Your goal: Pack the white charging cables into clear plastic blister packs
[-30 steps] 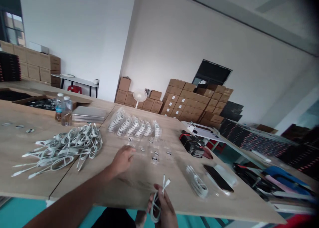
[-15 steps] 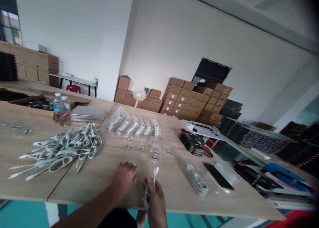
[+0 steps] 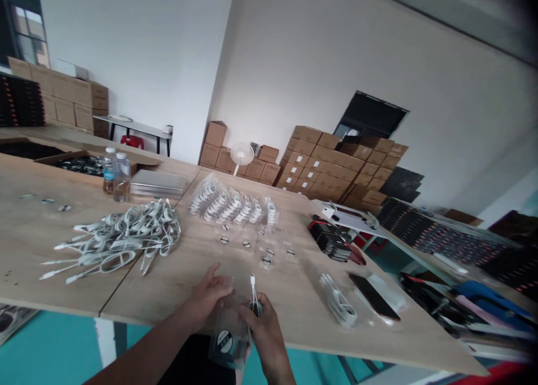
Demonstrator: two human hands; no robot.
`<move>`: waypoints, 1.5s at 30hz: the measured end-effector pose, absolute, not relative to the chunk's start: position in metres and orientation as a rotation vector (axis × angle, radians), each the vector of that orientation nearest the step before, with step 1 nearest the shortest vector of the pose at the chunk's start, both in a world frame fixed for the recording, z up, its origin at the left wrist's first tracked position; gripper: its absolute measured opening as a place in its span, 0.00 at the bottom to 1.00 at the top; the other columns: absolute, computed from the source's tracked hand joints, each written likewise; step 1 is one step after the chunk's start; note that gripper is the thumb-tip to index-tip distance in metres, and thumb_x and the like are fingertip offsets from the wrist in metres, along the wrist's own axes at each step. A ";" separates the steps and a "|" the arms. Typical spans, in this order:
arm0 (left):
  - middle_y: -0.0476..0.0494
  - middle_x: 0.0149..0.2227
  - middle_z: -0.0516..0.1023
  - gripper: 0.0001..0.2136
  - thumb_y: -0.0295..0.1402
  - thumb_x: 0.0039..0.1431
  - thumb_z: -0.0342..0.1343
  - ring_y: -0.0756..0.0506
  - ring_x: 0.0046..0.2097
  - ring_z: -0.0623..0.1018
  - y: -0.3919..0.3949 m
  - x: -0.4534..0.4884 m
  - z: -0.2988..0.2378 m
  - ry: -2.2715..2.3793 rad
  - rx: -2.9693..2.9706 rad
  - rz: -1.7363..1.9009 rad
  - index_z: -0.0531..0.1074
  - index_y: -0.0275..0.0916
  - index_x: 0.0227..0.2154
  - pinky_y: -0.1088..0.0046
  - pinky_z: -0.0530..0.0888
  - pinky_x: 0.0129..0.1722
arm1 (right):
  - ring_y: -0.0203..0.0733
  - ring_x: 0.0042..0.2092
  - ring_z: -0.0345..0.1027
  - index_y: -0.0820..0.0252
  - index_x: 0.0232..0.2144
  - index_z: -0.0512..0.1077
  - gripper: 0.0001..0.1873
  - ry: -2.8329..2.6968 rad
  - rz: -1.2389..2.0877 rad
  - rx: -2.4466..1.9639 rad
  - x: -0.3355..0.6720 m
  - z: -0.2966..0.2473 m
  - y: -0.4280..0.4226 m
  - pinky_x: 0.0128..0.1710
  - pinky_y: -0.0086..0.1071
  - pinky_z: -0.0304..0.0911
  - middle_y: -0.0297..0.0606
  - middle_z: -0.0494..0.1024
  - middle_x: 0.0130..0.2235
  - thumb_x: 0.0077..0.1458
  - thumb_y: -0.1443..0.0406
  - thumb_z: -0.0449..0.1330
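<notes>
Over the table's front edge, my left hand (image 3: 207, 296) pinches the top of a clear plastic bag (image 3: 231, 323) that hangs down with a round black-and-white label on it. My right hand (image 3: 268, 330) is closed round a coiled white cable (image 3: 253, 287), its connector end sticking up. The right thumb lies against the bag's side; whether it grips the bag too, I cannot tell. Beyond my hands, several flat clear bags with labels (image 3: 246, 244) lie on the wood. A loose heap of white cables (image 3: 126, 233) is to the left.
Rows of bagged cables (image 3: 235, 205) lie at the back. On the right are bundled white cables (image 3: 339, 306), a dark phone (image 3: 374, 296) and a stack of black packs (image 3: 330, 239). Two bottles (image 3: 121, 177) stand back left, beside flat grey sheets (image 3: 157, 182).
My left hand, closed over the table before, now holds up a clear bag beside my right hand. The right hand keeps the cable. The view has shifted slightly.
</notes>
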State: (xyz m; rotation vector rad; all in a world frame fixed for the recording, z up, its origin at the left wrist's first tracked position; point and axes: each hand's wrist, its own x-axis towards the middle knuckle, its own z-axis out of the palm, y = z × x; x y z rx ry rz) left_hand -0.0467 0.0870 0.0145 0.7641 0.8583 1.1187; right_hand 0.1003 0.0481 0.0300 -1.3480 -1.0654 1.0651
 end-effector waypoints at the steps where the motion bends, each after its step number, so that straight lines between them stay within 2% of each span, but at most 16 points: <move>1: 0.34 0.55 0.68 0.38 0.32 0.47 0.62 0.38 0.45 0.77 0.087 -0.046 0.013 0.771 0.704 1.089 0.53 0.45 0.61 0.59 0.73 0.43 | 0.33 0.21 0.59 0.57 0.26 0.67 0.17 -1.068 1.079 -1.355 0.101 0.027 0.048 0.19 0.26 0.55 0.26 0.70 0.20 0.38 0.55 0.68; 5: 0.41 0.49 0.72 0.32 0.31 0.46 0.64 0.44 0.39 0.79 0.081 -0.048 0.006 0.698 0.627 1.182 0.63 0.45 0.57 0.64 0.74 0.41 | 0.35 0.22 0.61 0.56 0.23 0.67 0.21 -1.016 1.066 -1.408 0.112 0.021 0.048 0.21 0.27 0.56 0.28 0.69 0.20 0.44 0.46 0.62; 10: 0.41 0.38 0.79 0.23 0.39 0.44 0.66 0.43 0.39 0.79 0.075 -0.050 0.005 0.810 0.686 1.288 0.75 0.36 0.44 0.65 0.75 0.42 | 0.35 0.22 0.59 0.57 0.21 0.67 0.20 -1.091 1.033 -1.426 0.123 0.032 0.043 0.23 0.28 0.55 0.27 0.67 0.19 0.46 0.48 0.63; 12: 0.41 0.34 0.80 0.22 0.43 0.44 0.66 0.42 0.38 0.78 0.072 -0.046 0.010 0.845 0.697 1.317 0.76 0.35 0.41 0.65 0.75 0.41 | 0.35 0.22 0.60 0.58 0.21 0.69 0.18 -1.212 1.039 -1.443 0.119 0.037 0.041 0.24 0.28 0.56 0.28 0.68 0.19 0.47 0.50 0.63; 15: 0.42 0.33 0.80 0.21 0.47 0.42 0.66 0.42 0.36 0.78 0.067 -0.038 0.017 0.892 0.740 1.356 0.77 0.36 0.35 0.67 0.74 0.37 | 0.35 0.22 0.61 0.59 0.22 0.70 0.17 -1.361 1.050 -1.474 0.109 0.039 0.040 0.23 0.28 0.56 0.29 0.70 0.19 0.48 0.51 0.62; 20: 0.41 0.35 0.79 0.16 0.45 0.40 0.67 0.43 0.37 0.77 0.066 -0.033 0.015 0.916 0.781 1.425 0.75 0.36 0.23 0.72 0.73 0.35 | 0.35 0.21 0.62 0.59 0.24 0.71 0.18 -1.312 1.048 -1.489 0.097 0.031 0.039 0.22 0.27 0.57 0.30 0.72 0.20 0.47 0.50 0.62; 22: 0.42 0.31 0.78 0.16 0.44 0.40 0.68 0.44 0.35 0.76 0.066 -0.034 0.011 0.923 0.778 1.415 0.76 0.36 0.26 0.72 0.72 0.34 | 0.36 0.21 0.64 0.60 0.24 0.72 0.18 -1.290 1.051 -1.492 0.095 0.029 0.039 0.22 0.28 0.58 0.32 0.74 0.21 0.46 0.50 0.63; 24: 0.43 0.33 0.78 0.18 0.41 0.41 0.68 0.45 0.35 0.77 0.064 -0.035 0.008 0.874 0.742 1.418 0.77 0.37 0.36 0.71 0.72 0.36 | 0.37 0.22 0.65 0.60 0.24 0.72 0.18 -1.274 1.037 -1.509 0.094 0.030 0.038 0.22 0.28 0.59 0.33 0.74 0.20 0.45 0.51 0.63; 27: 0.44 0.42 0.76 0.29 0.36 0.43 0.67 0.44 0.41 0.77 0.056 -0.036 0.007 0.718 0.609 1.459 0.69 0.43 0.52 0.70 0.73 0.42 | 0.37 0.21 0.64 0.60 0.21 0.70 0.17 -1.313 0.964 -1.552 0.094 0.033 0.037 0.22 0.29 0.59 0.33 0.71 0.18 0.47 0.52 0.61; 30: 0.48 0.39 0.75 0.35 0.31 0.43 0.66 0.47 0.38 0.77 0.052 -0.035 0.005 0.676 0.493 1.436 0.62 0.47 0.57 0.73 0.73 0.38 | 0.37 0.21 0.62 0.58 0.19 0.68 0.17 -1.491 0.859 -1.602 0.093 0.034 0.037 0.23 0.29 0.57 0.31 0.69 0.17 0.49 0.53 0.58; 32: 0.51 0.35 0.75 0.33 0.28 0.42 0.65 0.50 0.33 0.76 0.051 -0.034 0.003 0.674 0.427 1.408 0.63 0.45 0.54 0.75 0.70 0.33 | 0.38 0.22 0.62 0.58 0.18 0.68 0.16 -1.572 0.803 -1.623 0.091 0.034 0.037 0.24 0.29 0.56 0.31 0.68 0.17 0.50 0.54 0.57; 35: 0.50 0.31 0.75 0.21 0.27 0.41 0.62 0.51 0.29 0.74 0.051 -0.034 0.002 0.632 0.397 1.345 0.68 0.40 0.42 0.76 0.68 0.29 | 0.39 0.24 0.62 0.57 0.17 0.68 0.16 -1.624 0.755 -1.633 0.087 0.033 0.037 0.25 0.30 0.55 0.32 0.69 0.18 0.50 0.56 0.56; 38: 0.51 0.27 0.74 0.12 0.28 0.41 0.61 0.51 0.27 0.72 0.051 -0.035 0.006 0.623 0.417 1.301 0.69 0.39 0.32 0.76 0.67 0.28 | 0.39 0.24 0.63 0.57 0.16 0.67 0.16 -1.694 0.708 -1.651 0.083 0.034 0.038 0.26 0.29 0.54 0.32 0.70 0.19 0.51 0.57 0.55; 45: 0.52 0.24 0.73 0.13 0.38 0.44 0.65 0.50 0.27 0.72 0.052 -0.034 0.014 0.804 0.534 1.344 0.68 0.38 0.27 0.75 0.68 0.28 | 0.40 0.28 0.68 0.57 0.19 0.71 0.15 -1.808 0.607 -1.670 0.081 0.038 0.038 0.29 0.29 0.56 0.36 0.76 0.24 0.53 0.59 0.54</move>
